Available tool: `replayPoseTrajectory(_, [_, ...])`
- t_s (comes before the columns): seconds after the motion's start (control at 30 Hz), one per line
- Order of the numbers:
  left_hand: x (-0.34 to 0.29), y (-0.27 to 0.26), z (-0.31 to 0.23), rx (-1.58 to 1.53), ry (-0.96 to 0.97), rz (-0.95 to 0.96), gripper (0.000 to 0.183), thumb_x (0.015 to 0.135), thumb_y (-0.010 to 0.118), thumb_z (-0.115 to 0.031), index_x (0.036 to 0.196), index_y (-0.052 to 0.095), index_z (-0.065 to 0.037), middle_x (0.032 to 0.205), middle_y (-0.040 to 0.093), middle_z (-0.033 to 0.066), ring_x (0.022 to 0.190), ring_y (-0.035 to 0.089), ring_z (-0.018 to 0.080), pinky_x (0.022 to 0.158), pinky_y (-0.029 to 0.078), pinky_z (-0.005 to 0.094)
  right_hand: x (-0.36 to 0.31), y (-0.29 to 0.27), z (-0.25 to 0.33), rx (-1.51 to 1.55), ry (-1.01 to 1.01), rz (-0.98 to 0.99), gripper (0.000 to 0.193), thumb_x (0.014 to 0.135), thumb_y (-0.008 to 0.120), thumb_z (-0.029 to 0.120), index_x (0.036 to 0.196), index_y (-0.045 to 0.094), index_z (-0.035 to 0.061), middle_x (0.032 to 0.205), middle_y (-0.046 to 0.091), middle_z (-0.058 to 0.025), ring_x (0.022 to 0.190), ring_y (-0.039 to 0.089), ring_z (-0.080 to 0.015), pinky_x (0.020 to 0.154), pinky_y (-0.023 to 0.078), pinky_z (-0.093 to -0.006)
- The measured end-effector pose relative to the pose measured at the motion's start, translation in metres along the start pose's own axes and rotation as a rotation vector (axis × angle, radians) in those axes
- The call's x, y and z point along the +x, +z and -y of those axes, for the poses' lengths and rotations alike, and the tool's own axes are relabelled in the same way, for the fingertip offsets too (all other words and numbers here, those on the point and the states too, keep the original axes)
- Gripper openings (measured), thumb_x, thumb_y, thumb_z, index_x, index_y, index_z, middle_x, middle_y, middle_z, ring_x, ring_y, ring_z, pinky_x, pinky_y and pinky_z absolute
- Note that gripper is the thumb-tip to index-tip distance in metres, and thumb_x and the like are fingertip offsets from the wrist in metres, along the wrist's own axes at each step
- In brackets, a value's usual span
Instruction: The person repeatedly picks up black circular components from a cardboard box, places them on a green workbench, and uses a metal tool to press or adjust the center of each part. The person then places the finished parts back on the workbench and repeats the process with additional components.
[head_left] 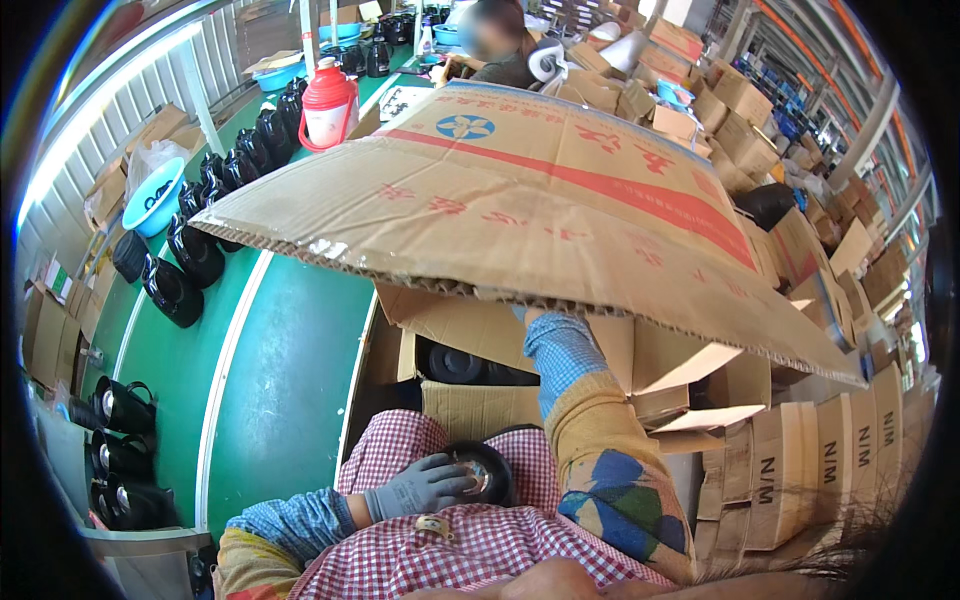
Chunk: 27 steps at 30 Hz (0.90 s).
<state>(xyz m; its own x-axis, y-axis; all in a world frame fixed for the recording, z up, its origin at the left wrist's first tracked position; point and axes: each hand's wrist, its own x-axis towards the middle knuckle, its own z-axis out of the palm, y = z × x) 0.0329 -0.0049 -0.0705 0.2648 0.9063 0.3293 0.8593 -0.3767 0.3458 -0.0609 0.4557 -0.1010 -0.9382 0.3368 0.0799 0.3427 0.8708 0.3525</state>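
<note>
On my lap, against the red-and-white checked apron, rests a round black jug-like vessel [492, 474] with a shiny metal part. My left hand [425, 486], in a grey glove, has its fingers curled over the vessel's left side. My right arm reaches forward beneath a large raised cardboard flap [480, 200], which hides nearly all of my right hand [521, 313]. Below that flap an opened cardboard box [480, 403] stands in front of me. Dark round items [455, 364] show inside it.
To the left runs a green conveyor [290, 370] with rows of black jugs [172, 287], a blue basin [154, 196] and a red-and-white flask [329, 108]. Folded cartons [780, 475] stand at right. Beyond the flap sits another person [505, 55]; stacked boxes [740, 95] fill the far right.
</note>
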Motion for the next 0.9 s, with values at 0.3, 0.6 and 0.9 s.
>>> replayPoseTrajectory(0.3, [0.005, -0.017, -0.002, -0.085, -0.050, -0.015, 0.022, 0.085, 0.066, -0.031, 0.103, 0.070, -0.020, 0.146, 0.053, 0.0115, 0.140, 0.045, 0.0320, 0.116, 0.029, 0.0550, -0.091, -0.029, -0.040, 0.070, -0.025, -0.323, 0.045, 0.093, 0.047, 0.020, 0.135, 0.062, 0.0212, 0.137, 0.060, -0.0078, 0.136, 0.047, -0.0305, 0.117, 0.025, -0.0609])
replayPoseTrajectory(0.6, [0.028, -0.082, 0.004, -0.465, -0.050, 0.059, 0.023, 0.065, 0.084, -0.016, 0.080, 0.068, -0.009, 0.138, 0.060, 0.0137, 0.132, 0.051, 0.0378, 0.109, 0.036, 0.0563, -0.302, -0.076, -0.022, 0.799, 0.395, -0.530, 0.033, 0.086, 0.065, 0.018, 0.119, 0.070, 0.0143, 0.097, 0.070, -0.0144, 0.090, 0.066, -0.0361, 0.083, 0.053, -0.0443])
replayPoseTrajectory(0.9, [0.048, -0.061, -0.012, -0.463, 0.035, 0.016, 0.028, 0.064, 0.081, -0.015, 0.087, 0.066, -0.009, 0.132, 0.063, 0.0154, 0.130, 0.053, 0.0385, 0.113, 0.033, 0.0581, -0.396, -0.031, 0.013, 1.601, 0.671, -0.589, 0.009, 0.104, 0.053, 0.008, 0.106, 0.062, 0.0056, 0.096, 0.064, -0.0013, 0.086, 0.058, -0.0091, 0.076, 0.050, -0.0251])
